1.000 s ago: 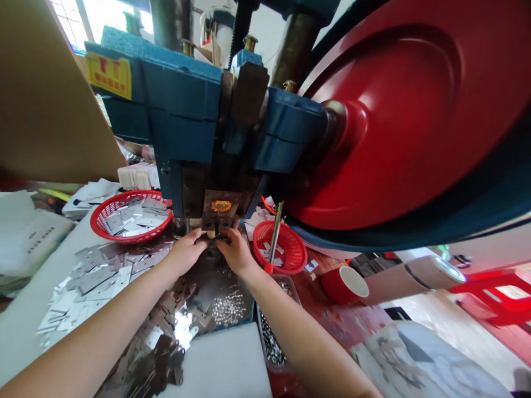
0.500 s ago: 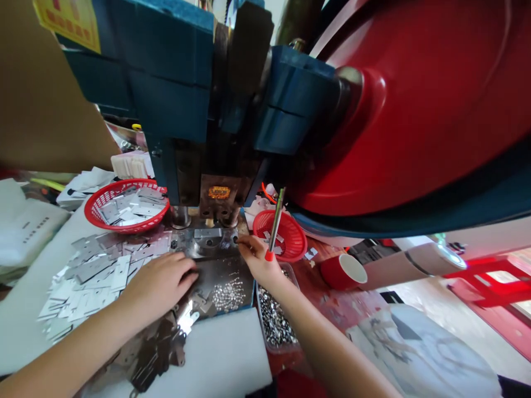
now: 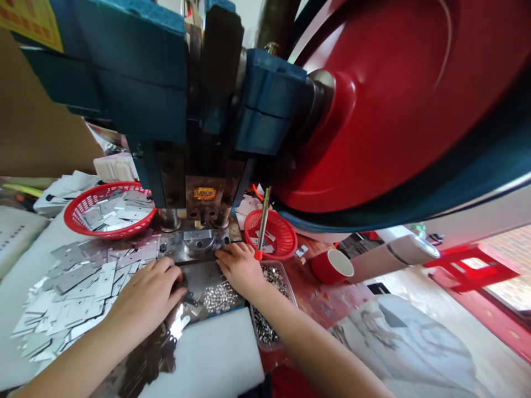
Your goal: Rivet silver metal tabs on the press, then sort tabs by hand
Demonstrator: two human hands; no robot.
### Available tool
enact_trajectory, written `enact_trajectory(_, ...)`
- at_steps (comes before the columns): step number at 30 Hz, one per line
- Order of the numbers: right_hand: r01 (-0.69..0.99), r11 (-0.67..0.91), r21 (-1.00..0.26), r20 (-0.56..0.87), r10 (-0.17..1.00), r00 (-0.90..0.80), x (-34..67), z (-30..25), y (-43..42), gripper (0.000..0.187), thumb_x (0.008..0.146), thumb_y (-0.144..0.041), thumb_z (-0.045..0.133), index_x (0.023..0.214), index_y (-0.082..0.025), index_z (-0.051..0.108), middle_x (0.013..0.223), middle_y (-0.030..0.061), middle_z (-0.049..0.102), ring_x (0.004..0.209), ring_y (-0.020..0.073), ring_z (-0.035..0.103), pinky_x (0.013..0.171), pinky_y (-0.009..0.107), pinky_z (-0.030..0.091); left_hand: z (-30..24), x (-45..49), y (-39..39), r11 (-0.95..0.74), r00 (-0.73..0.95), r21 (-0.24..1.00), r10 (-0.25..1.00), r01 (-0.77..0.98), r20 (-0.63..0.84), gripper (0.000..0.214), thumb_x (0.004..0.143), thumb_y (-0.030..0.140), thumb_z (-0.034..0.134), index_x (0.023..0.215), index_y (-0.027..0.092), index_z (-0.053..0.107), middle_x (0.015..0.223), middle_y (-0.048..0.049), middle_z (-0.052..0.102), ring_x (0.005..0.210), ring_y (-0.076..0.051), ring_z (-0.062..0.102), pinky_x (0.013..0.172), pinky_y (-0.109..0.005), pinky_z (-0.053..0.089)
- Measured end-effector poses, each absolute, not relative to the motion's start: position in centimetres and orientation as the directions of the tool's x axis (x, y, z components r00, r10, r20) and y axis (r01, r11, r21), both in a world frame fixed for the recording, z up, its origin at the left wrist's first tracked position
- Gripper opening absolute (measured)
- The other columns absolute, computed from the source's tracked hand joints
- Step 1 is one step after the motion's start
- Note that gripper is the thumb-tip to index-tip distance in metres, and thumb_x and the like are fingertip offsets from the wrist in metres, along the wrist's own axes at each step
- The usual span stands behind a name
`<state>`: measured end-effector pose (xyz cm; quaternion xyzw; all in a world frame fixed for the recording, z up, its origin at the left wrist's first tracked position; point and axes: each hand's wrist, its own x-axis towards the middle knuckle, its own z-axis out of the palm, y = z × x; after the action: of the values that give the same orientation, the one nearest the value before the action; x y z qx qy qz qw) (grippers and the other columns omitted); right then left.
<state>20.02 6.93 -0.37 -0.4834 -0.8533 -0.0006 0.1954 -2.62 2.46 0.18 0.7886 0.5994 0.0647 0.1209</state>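
My left hand (image 3: 147, 290) is bent over the near-left edge of a steel plate (image 3: 199, 273), thumb and fingers drawn together; a small dark piece shows by the fingertips, partly hidden. To its right, my right hand (image 3: 244, 271) has its fingers curled, with the tips down at the plate's far right, just in front of the die (image 3: 198, 241). Whatever those fingers pinch is hidden. Small shiny metal parts (image 3: 219, 297) lie piled on the plate between the hands. Dark flat metal pieces (image 3: 155, 354) lie below my left hand.
A blue press (image 3: 153, 94) with a big red flywheel (image 3: 394, 105) towers over the die. Flat silver plates (image 3: 78, 293) spread at left, below a red basket (image 3: 70, 220). At right are a small red basket (image 3: 290, 243), a clear tub (image 3: 286, 276) of parts and a red cup (image 3: 323, 269).
The camera view has shifted, sliding the scene left. My right hand has drawn back from the die's right side toward me and the small parts. My left hand stays near the plate's left edge.
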Motion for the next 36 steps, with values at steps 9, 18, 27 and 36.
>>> enact_trajectory(9, 0.732, 0.530, -0.428, 0.427, 0.833, -0.353, 19.0, 0.1, 8.2, 0.014, 0.088, -0.017, 0.052, 0.084, -0.018, 0.065, 0.084, 0.0041, 0.064, 0.081, 0.0171, 0.055, 0.077, 0.030, 0.043, 1.4, -1.6, 2.8, -0.111, 0.226, 0.513, 0.960, 0.851, -0.167, 0.013, 0.081, 0.036, 0.052, 0.079, 0.025, 0.060, 0.081, 0.0005, 0.065, 0.076, -0.019, 0.060, 0.068, -0.031, 0.042)
enact_trajectory(18, 0.761, 0.446, -0.470, 0.379, 0.881, -0.282, 14.8, 2.0, 12.2, 0.011, 0.080, -0.018, 0.061, 0.077, -0.023, 0.070, 0.082, 0.0025, 0.064, 0.082, 0.0181, 0.057, 0.074, 0.029, 0.044, 0.8, -2.1, 2.5, -0.222, 0.292, 0.596, 0.956, 0.772, -0.022, 0.026, 0.087, 0.030, 0.043, 0.095, 0.029, 0.068, 0.094, -0.0020, 0.069, 0.090, -0.020, 0.063, 0.083, -0.035, 0.048)
enact_trajectory(27, 0.730, 0.658, -0.183, 0.438, 0.720, -0.539, 16.4, 3.6, 9.7, 0.027, 0.090, -0.043, 0.051, 0.106, -0.030, 0.068, 0.100, 0.0041, 0.064, 0.097, 0.0223, 0.050, 0.098, 0.044, 0.032, 2.2, -2.8, 2.3, -0.149, 0.171, 0.692, 0.985, 0.706, 0.038, 0.027, 0.091, 0.038, 0.040, 0.099, 0.028, 0.064, 0.104, -0.0017, 0.067, 0.096, -0.019, 0.061, 0.088, -0.036, 0.047)
enact_trajectory(36, 0.518, 0.596, -0.614, 0.476, 0.803, -0.359, 16.7, 2.5, 10.3, 0.032, 0.097, -0.034, 0.039, 0.103, -0.021, 0.067, 0.105, 0.0064, 0.066, 0.101, 0.0176, 0.058, 0.089, 0.032, 0.045, 3.4, -3.3, 7.0, 0.005, -0.050, 0.798, 0.998, 0.603, 0.031, 0.026, 0.079, 0.042, 0.053, 0.094, 0.024, 0.066, 0.096, -0.0014, 0.072, 0.089, -0.022, 0.066, 0.083, -0.035, 0.050)
